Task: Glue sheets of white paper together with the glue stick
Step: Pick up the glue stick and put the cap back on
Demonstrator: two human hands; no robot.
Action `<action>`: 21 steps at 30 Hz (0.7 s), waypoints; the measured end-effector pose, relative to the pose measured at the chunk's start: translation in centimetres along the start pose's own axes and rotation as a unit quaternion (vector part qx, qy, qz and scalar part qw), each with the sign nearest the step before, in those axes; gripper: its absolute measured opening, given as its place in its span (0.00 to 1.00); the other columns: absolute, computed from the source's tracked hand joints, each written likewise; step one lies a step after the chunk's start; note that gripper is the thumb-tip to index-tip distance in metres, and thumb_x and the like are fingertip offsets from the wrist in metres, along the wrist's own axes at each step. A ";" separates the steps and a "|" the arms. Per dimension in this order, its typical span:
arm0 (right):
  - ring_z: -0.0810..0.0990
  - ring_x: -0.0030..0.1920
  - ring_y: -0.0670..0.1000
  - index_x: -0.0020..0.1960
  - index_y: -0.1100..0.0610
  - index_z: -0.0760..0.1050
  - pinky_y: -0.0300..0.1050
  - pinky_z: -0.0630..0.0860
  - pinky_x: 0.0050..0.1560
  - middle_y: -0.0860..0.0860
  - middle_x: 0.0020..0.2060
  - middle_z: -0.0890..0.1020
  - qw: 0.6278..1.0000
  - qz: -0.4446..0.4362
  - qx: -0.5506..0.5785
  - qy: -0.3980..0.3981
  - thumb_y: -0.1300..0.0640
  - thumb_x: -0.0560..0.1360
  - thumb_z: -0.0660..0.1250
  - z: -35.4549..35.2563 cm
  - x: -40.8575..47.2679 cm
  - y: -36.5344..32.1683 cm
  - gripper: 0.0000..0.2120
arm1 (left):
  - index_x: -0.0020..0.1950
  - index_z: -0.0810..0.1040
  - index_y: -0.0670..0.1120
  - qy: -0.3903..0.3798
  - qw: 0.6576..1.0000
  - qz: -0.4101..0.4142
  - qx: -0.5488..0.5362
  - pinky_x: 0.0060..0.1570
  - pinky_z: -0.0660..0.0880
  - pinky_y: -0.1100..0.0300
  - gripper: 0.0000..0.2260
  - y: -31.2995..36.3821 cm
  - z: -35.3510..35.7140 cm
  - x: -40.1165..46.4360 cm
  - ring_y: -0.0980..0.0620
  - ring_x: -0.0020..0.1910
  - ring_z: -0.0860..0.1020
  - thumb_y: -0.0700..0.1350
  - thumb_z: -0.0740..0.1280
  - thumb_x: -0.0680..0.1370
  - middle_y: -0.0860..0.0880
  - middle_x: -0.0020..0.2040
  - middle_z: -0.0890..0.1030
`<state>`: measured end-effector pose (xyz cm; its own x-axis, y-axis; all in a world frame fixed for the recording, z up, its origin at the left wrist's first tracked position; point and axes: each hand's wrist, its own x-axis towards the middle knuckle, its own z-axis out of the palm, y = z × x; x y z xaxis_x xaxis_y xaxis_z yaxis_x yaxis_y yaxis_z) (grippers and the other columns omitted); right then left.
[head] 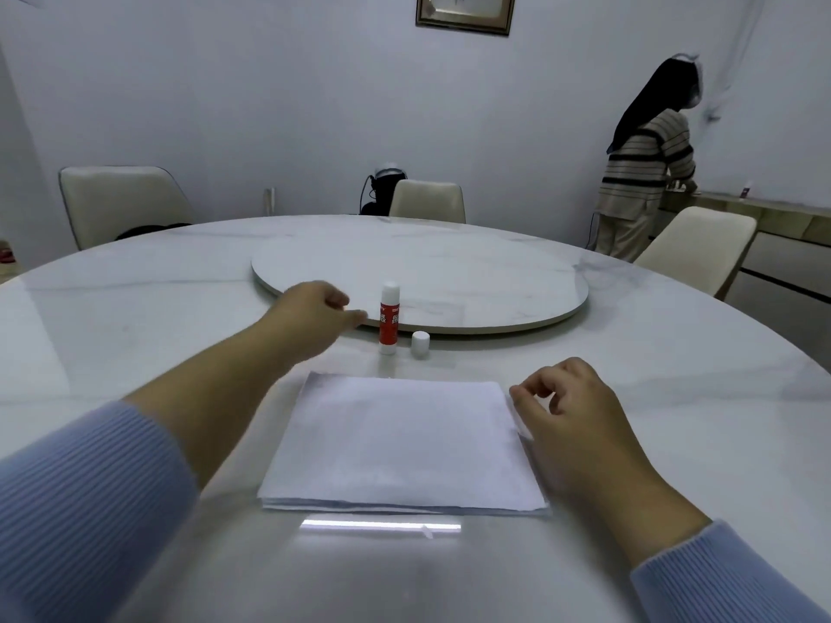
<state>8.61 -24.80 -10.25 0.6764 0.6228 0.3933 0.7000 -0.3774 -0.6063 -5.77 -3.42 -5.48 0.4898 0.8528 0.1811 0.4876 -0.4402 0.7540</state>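
Glue stick [389, 318] upright, seemingly uncapped.

Left hand [314, 314] near upright glue stick [389, 319]; right hand [569, 406] beside paper stack [400, 442].

Walls: plain white wall [225, 105], framed picture [465, 11] high up.
Table: round white marble table [135, 308] with a raised turntable [449, 272].
Seating: cream chairs [121, 204] around it.
Right: a person [643, 173] at a sideboard [764, 213].
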 end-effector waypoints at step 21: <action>0.82 0.39 0.47 0.53 0.52 0.79 0.38 0.76 0.39 0.49 0.43 0.84 0.923 0.102 0.354 -0.111 0.48 0.79 0.60 0.5 -0.8 -5.4 0.12 | 0.50 0.79 0.42 -0.090 0.893 0.048 -0.437 0.45 0.81 0.62 0.07 3.4 1.3 -3.8 0.52 0.42 0.84 0.37 0.69 0.73 0.46 0.44 0.85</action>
<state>4.15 -22.93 -7.58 0.6588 0.7432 0.1168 0.1841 -0.0087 -0.9829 -5.05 -8.52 -4.47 0.6455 0.7293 0.2269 -0.2763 -0.0539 0.9596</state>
